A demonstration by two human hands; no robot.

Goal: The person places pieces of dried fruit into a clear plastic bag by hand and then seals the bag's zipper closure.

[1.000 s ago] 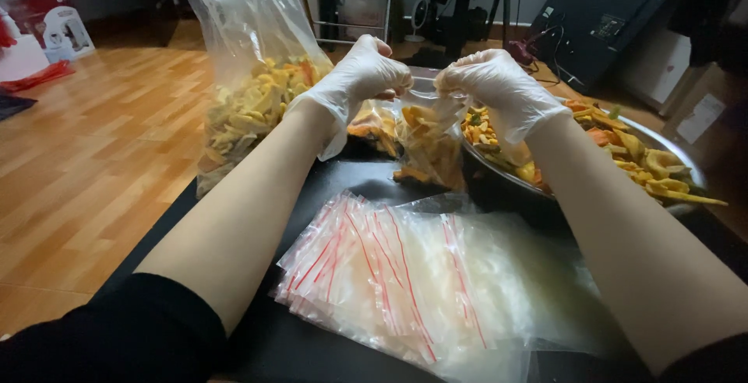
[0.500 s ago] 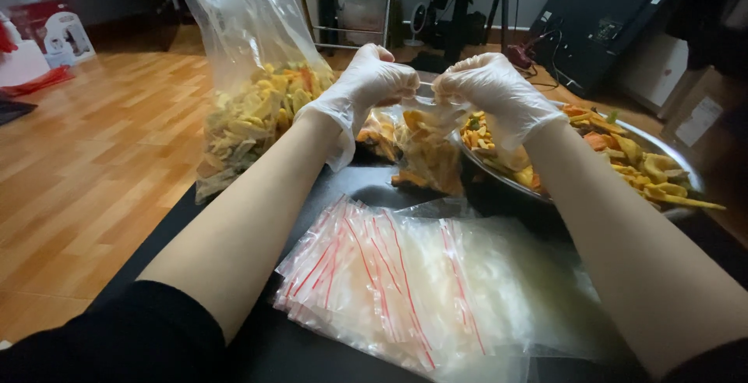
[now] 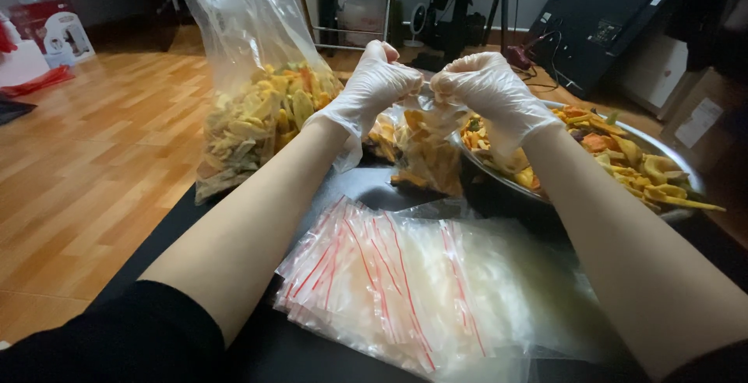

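Observation:
Both my hands wear thin clear gloves. My left hand and my right hand pinch the top edge of a small clear zip bag filled with yellow and orange dried fruit chips, held above the black table. The fingers of both hands are closed on the bag's seal, close together. Below my forearms lies a fanned stack of empty zip bags with red seal strips.
A large clear plastic bag of dried chips stands at the left. A metal bowl heaped with chips sits at the right. The black table ends at the left over wooden floor. Chairs and a dark monitor stand behind.
My hands have drawn closer together along the top of the small bag. The bag hangs in the same spot.

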